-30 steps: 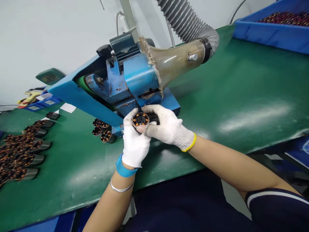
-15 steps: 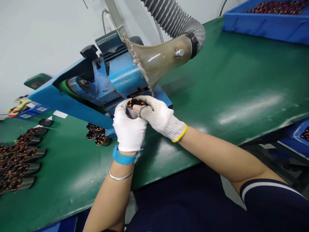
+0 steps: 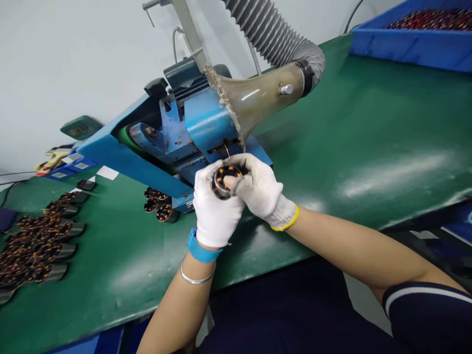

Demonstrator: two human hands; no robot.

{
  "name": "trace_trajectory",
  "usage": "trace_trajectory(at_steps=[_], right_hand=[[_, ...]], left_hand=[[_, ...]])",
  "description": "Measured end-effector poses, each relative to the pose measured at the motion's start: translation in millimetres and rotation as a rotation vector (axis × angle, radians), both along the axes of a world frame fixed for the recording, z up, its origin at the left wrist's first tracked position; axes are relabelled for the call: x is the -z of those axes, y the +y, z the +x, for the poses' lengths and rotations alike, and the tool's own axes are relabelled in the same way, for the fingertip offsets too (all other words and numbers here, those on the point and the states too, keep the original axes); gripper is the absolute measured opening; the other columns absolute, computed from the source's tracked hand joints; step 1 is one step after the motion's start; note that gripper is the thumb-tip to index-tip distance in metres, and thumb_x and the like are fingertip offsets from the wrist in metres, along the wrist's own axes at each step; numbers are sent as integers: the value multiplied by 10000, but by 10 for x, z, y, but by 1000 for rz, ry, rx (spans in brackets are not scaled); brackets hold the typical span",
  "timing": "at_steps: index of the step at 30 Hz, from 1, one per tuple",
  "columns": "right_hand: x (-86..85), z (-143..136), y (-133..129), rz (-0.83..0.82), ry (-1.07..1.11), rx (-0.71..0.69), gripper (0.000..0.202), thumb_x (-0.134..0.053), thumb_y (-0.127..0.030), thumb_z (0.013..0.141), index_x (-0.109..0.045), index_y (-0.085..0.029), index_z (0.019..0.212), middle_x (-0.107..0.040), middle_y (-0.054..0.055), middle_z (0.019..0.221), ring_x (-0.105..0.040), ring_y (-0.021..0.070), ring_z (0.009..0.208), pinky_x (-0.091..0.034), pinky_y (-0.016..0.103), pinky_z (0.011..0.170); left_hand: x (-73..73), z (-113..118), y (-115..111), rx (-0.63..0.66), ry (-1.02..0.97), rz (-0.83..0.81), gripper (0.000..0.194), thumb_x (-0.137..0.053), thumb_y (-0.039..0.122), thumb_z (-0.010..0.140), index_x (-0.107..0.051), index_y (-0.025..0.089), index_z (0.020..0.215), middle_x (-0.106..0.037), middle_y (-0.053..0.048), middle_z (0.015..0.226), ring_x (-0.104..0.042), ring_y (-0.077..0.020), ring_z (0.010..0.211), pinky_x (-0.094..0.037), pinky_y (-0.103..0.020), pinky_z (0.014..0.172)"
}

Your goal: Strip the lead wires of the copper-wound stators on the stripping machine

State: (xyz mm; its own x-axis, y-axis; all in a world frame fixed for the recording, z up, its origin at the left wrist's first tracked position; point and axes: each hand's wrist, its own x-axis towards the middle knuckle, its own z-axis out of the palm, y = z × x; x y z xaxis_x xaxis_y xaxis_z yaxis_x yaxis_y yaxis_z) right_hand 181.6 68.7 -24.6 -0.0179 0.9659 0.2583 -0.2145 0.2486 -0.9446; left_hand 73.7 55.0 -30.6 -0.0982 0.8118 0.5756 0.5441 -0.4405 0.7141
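Both hands wear white gloves and meet in front of a blue belt machine. My left hand is wrapped round a round metal motor part with copper windings. From the other side, my right hand grips the same part, its bare thumb tip over the windings. A thin copper wire sticks up from between the hands toward the machine. Just left of my left hand, a few similar wound parts stand by the machine's base.
Rows of wound parts cover the left of the green table. A clear funnel with a grey hose joins the machine. A blue bin of small parts is at back right.
Both hands have drawn the part slightly back from the machine, and its wound face and the upright wire now show more. The whole view has shifted, with the scene further right and lower.
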Motion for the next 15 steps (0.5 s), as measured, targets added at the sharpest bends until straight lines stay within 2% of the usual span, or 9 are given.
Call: trace_trajectory(at_steps=[4,7,10,13,15], right_hand=[[-14,-11,-110,150,-192,2,456,-758,-396,640,-602,-169,1003,-661,90,1044,-653,217,965,-555,386,880],[-14,1,-133,300,-348,34,489,-780,-380,646,-624,-172,1060,-643,93,1075,-629,229,1026,-530,399,926],[-19,27,-116,364,-405,7,513,-773,-392,669,-628,-167,1106,-636,100,1085,-629,226,1019,-534,388,909],[-28,60,-91,396,-422,-24,553,-768,-430,678,-626,-152,1135,-635,113,1101,-638,230,1006,-544,387,892],[-30,79,-88,461,-436,7,522,-739,-382,704,-621,-139,1150,-634,121,1116,-638,234,1024,-541,380,905]], left_hand=[[80,-146,-118,80,-50,-20,549,-775,359,739,-482,238,1187,-612,-54,1128,-647,-185,1018,-541,-362,936],[68,-231,-120,78,-71,-54,558,-767,432,739,-480,243,1179,-594,-61,1131,-649,-195,1017,-554,-366,913],[23,-290,-95,99,-136,-105,597,-778,528,688,-499,260,1142,-605,-66,1106,-660,-218,992,-577,-382,869],[-20,-350,-83,242,-269,-210,674,-783,609,627,-506,280,1146,-635,-71,1039,-684,-253,949,-602,-402,800],[-40,-386,-84,363,-365,-307,727,-783,633,604,-494,290,1177,-647,-70,1000,-699,-268,912,-614,-411,756]])
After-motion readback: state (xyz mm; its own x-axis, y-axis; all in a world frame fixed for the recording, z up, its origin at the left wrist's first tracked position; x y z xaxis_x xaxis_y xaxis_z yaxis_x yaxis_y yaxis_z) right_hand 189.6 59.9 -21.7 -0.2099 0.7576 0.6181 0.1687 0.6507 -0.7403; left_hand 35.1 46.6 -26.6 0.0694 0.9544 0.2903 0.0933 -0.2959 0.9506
